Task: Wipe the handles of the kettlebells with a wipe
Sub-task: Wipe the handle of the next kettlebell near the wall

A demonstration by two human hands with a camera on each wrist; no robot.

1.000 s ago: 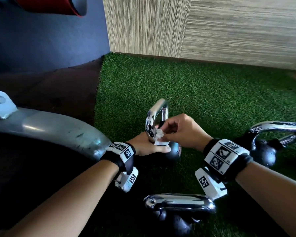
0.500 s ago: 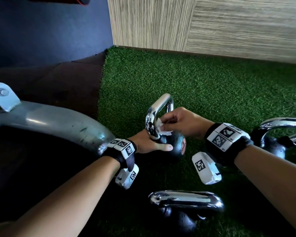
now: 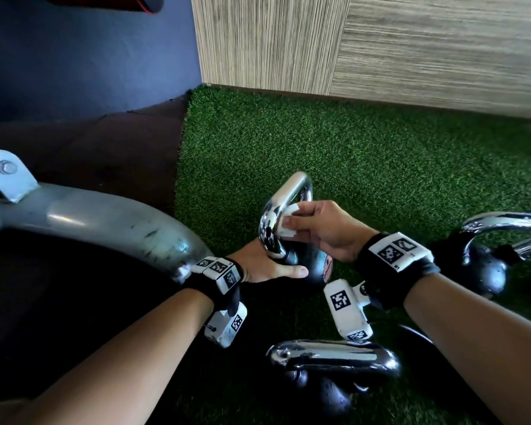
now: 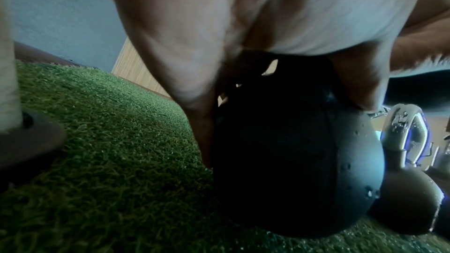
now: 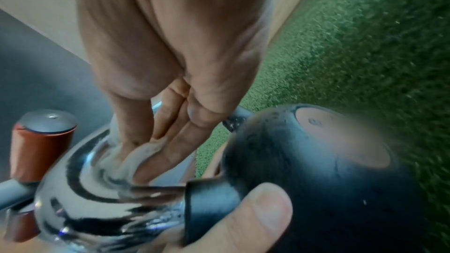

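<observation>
A kettlebell with a black ball (image 3: 310, 262) and a chrome handle (image 3: 292, 191) stands tilted on the green turf (image 3: 380, 164). My left hand (image 3: 267, 266) grips the top of the ball at the foot of the handle, thumb stretched across it. In the left wrist view the palm caps the ball (image 4: 280, 151). My right hand (image 3: 304, 220) pinches a white wipe (image 3: 284, 220) against the handle's near bend. The right wrist view shows the fingers pressing the wipe (image 5: 138, 157) on the chrome (image 5: 97, 209).
A second kettlebell (image 3: 334, 360) stands close below my wrists and a third one (image 3: 488, 265) at the right. A grey machine frame (image 3: 89, 219) curves in from the left. A wood-panel wall (image 3: 411, 41) closes the back, and a red pad (image 5: 36, 151) stands on the frame.
My right hand has slid the wipe a little up the handle's bend. The left hand keeps its hold on the ball. The head view has shifted slightly.
</observation>
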